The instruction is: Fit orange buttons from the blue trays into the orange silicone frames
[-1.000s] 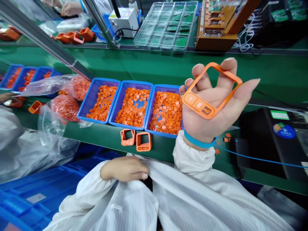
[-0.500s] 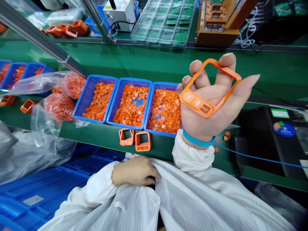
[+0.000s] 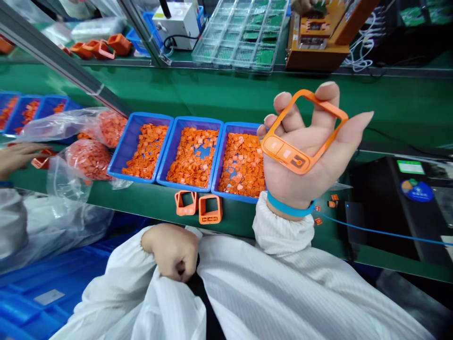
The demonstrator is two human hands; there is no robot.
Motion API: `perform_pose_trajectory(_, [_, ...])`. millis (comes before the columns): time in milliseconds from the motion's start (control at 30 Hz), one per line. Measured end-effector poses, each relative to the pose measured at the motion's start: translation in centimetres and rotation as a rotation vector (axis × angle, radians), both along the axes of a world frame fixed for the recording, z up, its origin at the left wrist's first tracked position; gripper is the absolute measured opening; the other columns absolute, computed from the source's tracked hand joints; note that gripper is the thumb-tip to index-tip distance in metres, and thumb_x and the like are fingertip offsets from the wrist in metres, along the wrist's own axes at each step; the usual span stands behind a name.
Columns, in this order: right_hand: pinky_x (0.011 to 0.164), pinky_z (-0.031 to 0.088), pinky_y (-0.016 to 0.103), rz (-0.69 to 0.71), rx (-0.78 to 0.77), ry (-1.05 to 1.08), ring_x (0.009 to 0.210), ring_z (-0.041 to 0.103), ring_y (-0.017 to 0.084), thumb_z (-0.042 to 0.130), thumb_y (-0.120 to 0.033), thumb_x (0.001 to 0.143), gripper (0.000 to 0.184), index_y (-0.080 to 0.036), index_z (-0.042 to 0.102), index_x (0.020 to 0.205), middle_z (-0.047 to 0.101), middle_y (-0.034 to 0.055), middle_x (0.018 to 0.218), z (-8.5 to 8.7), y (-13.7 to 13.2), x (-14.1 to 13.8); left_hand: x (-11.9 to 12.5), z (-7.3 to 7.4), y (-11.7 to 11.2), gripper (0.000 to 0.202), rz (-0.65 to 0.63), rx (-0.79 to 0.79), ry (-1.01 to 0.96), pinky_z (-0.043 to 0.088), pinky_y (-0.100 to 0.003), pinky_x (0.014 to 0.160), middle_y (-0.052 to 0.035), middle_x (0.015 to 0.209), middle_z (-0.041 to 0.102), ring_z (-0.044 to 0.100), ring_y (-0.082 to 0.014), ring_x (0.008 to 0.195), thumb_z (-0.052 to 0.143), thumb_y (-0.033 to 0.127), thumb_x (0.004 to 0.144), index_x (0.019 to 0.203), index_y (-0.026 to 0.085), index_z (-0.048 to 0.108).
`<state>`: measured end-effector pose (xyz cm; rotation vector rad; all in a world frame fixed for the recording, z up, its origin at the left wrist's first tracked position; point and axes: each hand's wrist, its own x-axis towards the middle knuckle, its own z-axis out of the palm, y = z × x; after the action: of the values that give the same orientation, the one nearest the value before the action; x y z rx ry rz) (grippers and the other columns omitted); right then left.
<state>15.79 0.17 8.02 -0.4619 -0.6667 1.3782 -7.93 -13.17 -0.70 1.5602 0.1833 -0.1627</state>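
My right hand point(image 3: 311, 156) is raised palm-up above the green bench, and an orange rectangular frame point(image 3: 300, 134) with buttons on one side is hooked over its curled fingers. A blue strap circles that wrist. Low in view, my left hand point(image 3: 173, 252) is closed in a fist on the white fabric of my coat point(image 3: 247, 293), pulling it open. Two more orange frames point(image 3: 200, 208) stand on the bench edge, in front of three blue trays point(image 3: 193, 151) full of small orange parts.
Clear bags of orange parts point(image 3: 90, 156) lie left of the trays. Another person's hand point(image 3: 19, 156) reaches in at the far left. Behind are a clear tray of green circuit boards point(image 3: 244, 33), a white box and an orange fixture point(image 3: 318, 38). A black device point(image 3: 399, 203) sits at right.
My left hand has slid left along the coat and clenched into a fist on the fabric, opening the front. The right hand with the frame barely moved. Another person's hand appeared at left.
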Motion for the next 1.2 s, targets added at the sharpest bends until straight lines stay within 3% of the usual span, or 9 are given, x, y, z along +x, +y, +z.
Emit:
perform_pose_trajectory(100, [0.093, 0.063, 0.049, 0.006, -0.005, -0.024, 0.107, 0.077, 0.027, 0.046, -0.077, 0.096, 0.046, -0.035, 0.062, 0.106, 0.073, 0.0022, 0.102, 0.0, -0.1, 0.1, 0.1, 0.0, 0.8, 0.018, 0.015, -0.075, -0.028, 0.045, -0.025, 0.051, -0.0035, 0.063, 0.071, 0.065, -0.0162, 0.056, 0.064, 0.026, 0.091, 0.075, 0.026, 0.071])
perform_pose_trajectory(200, [0.091, 0.064, 0.048, -0.004, 0.010, -0.034, 0.105, 0.077, 0.027, 0.049, -0.077, 0.095, 0.046, -0.035, 0.062, 0.107, 0.074, 0.0026, 0.104, -0.1, 0.0, 0.2, 0.7, -0.6, 1.7, 0.042, 0.013, -0.136, -0.064, 0.053, -0.030, 0.061, -0.0119, 0.073, 0.076, 0.072, -0.0220, 0.067, 0.050, 0.052, 0.103, 0.081, 0.027, 0.075])
perform_pose_trajectory(333, [0.089, 0.064, 0.046, -0.004, 0.028, 0.004, 0.103, 0.077, 0.026, 0.047, -0.076, 0.097, 0.046, -0.035, 0.062, 0.107, 0.073, 0.0031, 0.101, -0.4, 0.2, 0.1, 1.0, -1.1, 2.7, 0.060, -0.084, -0.211, -0.162, 0.056, -0.039, 0.069, -0.0145, 0.061, 0.068, 0.068, -0.0274, 0.063, 0.051, 0.079, 0.092, 0.063, 0.028, 0.067])
perform_pose_trajectory(533, [0.089, 0.064, 0.047, 0.004, -0.004, 0.012, 0.098, 0.077, 0.025, 0.046, -0.078, 0.096, 0.048, -0.034, 0.061, 0.107, 0.074, 0.0037, 0.100, -0.4, 0.3, -0.2, 0.7, -0.6, 2.4, 0.049, 0.081, -0.098, -0.192, 0.057, -0.040, 0.086, -0.0156, 0.079, 0.073, 0.072, -0.0270, 0.080, 0.046, 0.063, 0.103, 0.079, 0.027, 0.070])
perform_pose_trajectory(633, [0.089, 0.064, 0.046, 0.002, -0.016, 0.008, 0.100, 0.078, 0.026, 0.047, -0.079, 0.095, 0.049, -0.034, 0.060, 0.108, 0.073, 0.0030, 0.100, -0.3, 0.3, -0.2, 0.8, -1.2, 2.0, 0.050, 0.031, -0.232, -0.145, 0.059, -0.032, 0.076, -0.0176, 0.091, 0.077, 0.074, -0.0263, 0.083, 0.046, 0.064, 0.103, 0.094, 0.024, 0.075])
perform_pose_trajectory(733, [0.087, 0.065, 0.043, -0.003, -0.033, 0.034, 0.093, 0.078, 0.023, 0.045, -0.079, 0.096, 0.049, -0.033, 0.060, 0.106, 0.073, 0.0014, 0.097, -0.2, 0.3, -0.2, 0.9, -2.2, 2.1, 0.057, 0.028, -0.316, -0.154, 0.057, -0.031, 0.065, -0.0146, 0.072, 0.073, 0.070, -0.0248, 0.066, 0.050, 0.071, 0.098, 0.088, 0.023, 0.079])
perform_pose_trajectory(900, [0.083, 0.064, 0.036, 0.031, 0.006, 0.100, 0.084, 0.077, 0.018, 0.040, -0.071, 0.102, 0.044, -0.032, 0.062, 0.105, 0.077, 0.0006, 0.096, -0.4, 0.4, -0.3, 0.6, -2.4, 1.5, 0.052, 0.239, -0.184, -0.112, 0.055, -0.034, 0.080, -0.0133, 0.077, 0.072, 0.066, -0.0237, 0.074, 0.057, 0.067, 0.098, 0.093, 0.020, 0.078])
perform_pose_trajectory(1100, [0.081, 0.066, 0.045, -0.009, -0.011, -0.040, 0.095, 0.079, 0.025, 0.046, -0.081, 0.094, 0.049, -0.036, 0.062, 0.104, 0.077, 0.0003, 0.101, -0.6, 0.4, -0.2, 2.4, -1.7, -1.7, 0.051, 0.767, -0.134, 0.029, 0.041, -0.024, 0.063, -0.0033, 0.080, 0.061, 0.053, -0.0137, 0.069, 0.056, 0.066, 0.101, 0.095, 0.016, 0.067])
perform_pose_trajectory(1200, [0.083, 0.067, 0.046, -0.010, -0.017, -0.047, 0.092, 0.079, 0.024, 0.044, -0.079, 0.095, 0.047, -0.036, 0.062, 0.105, 0.077, -0.0002, 0.101, -0.8, 0.6, -0.2, 5.2, -1.7, -3.0, 0.045, 0.864, 0.076, -0.033, 0.037, -0.024, 0.061, 0.0004, 0.074, 0.054, 0.048, -0.0128, 0.064, 0.053, 0.061, 0.103, 0.094, 0.018, 0.063])
